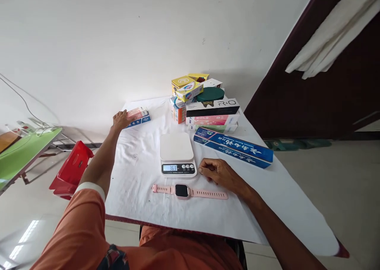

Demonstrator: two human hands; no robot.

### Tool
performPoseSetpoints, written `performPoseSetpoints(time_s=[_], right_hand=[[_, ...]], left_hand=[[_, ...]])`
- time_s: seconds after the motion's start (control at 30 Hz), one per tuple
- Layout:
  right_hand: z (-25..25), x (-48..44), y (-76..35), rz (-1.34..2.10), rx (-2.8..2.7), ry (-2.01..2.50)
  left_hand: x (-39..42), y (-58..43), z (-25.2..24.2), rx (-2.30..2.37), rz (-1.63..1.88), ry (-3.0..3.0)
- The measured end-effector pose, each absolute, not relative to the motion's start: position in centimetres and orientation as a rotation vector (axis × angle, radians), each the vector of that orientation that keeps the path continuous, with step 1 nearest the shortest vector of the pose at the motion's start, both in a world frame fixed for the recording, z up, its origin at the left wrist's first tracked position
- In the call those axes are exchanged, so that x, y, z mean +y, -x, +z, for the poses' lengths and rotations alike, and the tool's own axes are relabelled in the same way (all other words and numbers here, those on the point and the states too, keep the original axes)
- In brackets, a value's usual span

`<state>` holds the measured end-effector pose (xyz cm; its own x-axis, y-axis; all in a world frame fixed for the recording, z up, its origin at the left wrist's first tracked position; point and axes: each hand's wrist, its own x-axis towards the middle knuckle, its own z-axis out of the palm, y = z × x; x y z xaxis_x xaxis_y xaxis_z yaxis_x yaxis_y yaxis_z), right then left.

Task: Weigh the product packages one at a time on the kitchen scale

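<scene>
My left hand (120,119) reaches to the far left of the white-covered table (142,206) and rests on a pink and blue box (139,116), fingers closed over its end. My right hand (219,173) lies on the cloth just right of a white kitchen scale (177,153), fingers curled, with nothing visible in them. The scale's platform is bare and its display shows digits. A pink smartwatch (187,191) lies flat in front of the scale, between my arms.
A long blue box (234,147) lies right of the scale. At the back, a pile of boxes (204,104) with a dark green round lid (210,94) on top. A red stool (73,165) and a green table (20,151) stand at left; a dark door (326,96) at right.
</scene>
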<state>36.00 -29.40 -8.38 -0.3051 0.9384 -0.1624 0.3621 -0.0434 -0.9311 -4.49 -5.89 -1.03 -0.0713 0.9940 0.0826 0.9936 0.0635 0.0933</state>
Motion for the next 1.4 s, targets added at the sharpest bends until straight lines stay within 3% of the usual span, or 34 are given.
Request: performPoseSetpoints(time_s=[0.13, 0.37, 0.53, 0.77, 1.1, 1.4], right_hand=[[-8.3, -29.4, -36.0, 1.354, -1.676, 1.39], [-8.0, -29.3, -36.1, 1.332, -1.72, 1.34], [-8.0, -29.2, -36.2, 1.311, -1.728, 1.298], [-8.0, -29.5, -36.2, 1.302, -1.721, 1.306], [-7.8, -29.4, -36.4, 1.309, -1.735, 1.265], [-7.9, -29.4, -36.4, 1.277, -1.757, 1.274]], left_hand=[[-5.3, 4.7, -0.7, 2.262, 0.121, -2.087], [-10.8, 4.3, 1.6, 2.3, 0.455, -2.148], [-16.8, 1.7, 3.4, 1.924, 0.487, -2.424], [-20.1, -5.9, 0.7, 1.363, 0.391, -2.618], [-20.0, -8.5, -1.8, 1.334, 0.203, -2.621], [-21.2, -7.3, 1.9, 1.296, 0.757, -2.593]])
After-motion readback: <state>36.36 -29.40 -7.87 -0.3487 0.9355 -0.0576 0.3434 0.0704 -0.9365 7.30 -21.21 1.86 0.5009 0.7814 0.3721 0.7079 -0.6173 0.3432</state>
